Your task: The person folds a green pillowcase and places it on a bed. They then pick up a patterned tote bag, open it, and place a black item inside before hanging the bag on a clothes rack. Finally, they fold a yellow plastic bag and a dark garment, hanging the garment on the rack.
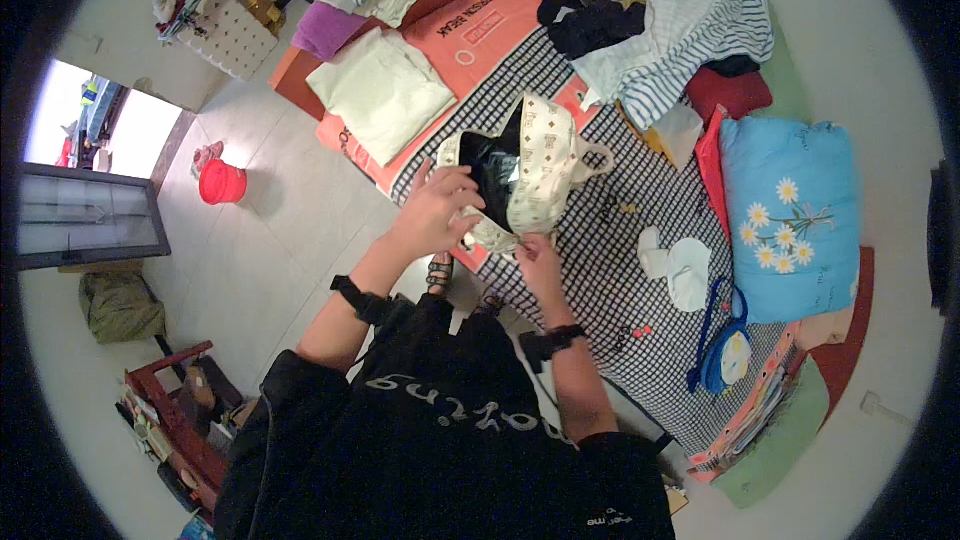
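Observation:
A cream bag (545,165) with a brown printed pattern lies on its side on the bed, its mouth towards me. Its black lining (491,174) shows, glossy inside. A small loop handle (598,159) sticks out at its far right. My left hand (441,208) is at the left rim, fingers bent over the edge and thumb below. At the near edge of the mouth, my right hand (538,261) pinches the rim between thumb and fingers. What the fingertips grip exactly is partly hidden.
The bed has a checked sheet (600,270). Folded white cloth (382,94) lies left; striped clothes (697,30) are heaped at the back. A blue pillow (791,217), a white cap-like item (688,270) and a blue round pouch (726,360) lie right. A red bucket (223,181) stands on the floor.

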A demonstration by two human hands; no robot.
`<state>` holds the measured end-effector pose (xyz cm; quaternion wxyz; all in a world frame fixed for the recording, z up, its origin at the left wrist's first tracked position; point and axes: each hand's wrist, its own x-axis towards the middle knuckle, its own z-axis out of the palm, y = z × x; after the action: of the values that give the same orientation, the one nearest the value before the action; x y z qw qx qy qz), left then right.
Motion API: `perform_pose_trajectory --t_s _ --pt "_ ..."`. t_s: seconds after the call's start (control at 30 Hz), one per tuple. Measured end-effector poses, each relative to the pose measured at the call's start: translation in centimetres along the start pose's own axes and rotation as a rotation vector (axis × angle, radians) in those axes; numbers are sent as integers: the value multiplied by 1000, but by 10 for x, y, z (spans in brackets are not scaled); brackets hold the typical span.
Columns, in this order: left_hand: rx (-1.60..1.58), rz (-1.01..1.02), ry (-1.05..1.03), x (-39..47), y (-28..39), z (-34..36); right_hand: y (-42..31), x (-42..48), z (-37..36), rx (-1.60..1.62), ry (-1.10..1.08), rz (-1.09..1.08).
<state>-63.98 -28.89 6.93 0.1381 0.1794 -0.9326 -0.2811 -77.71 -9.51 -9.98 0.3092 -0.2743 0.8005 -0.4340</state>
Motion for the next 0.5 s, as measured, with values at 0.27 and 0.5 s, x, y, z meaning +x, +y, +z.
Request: perform_pose_trajectory --t_s 0.27,0.5 --pt "408 -198 -286 15 25 57 -42 10 27 -90 -38 223" --pt "399 -274 -643 31 5 91 36 18 72 201 -85 236"
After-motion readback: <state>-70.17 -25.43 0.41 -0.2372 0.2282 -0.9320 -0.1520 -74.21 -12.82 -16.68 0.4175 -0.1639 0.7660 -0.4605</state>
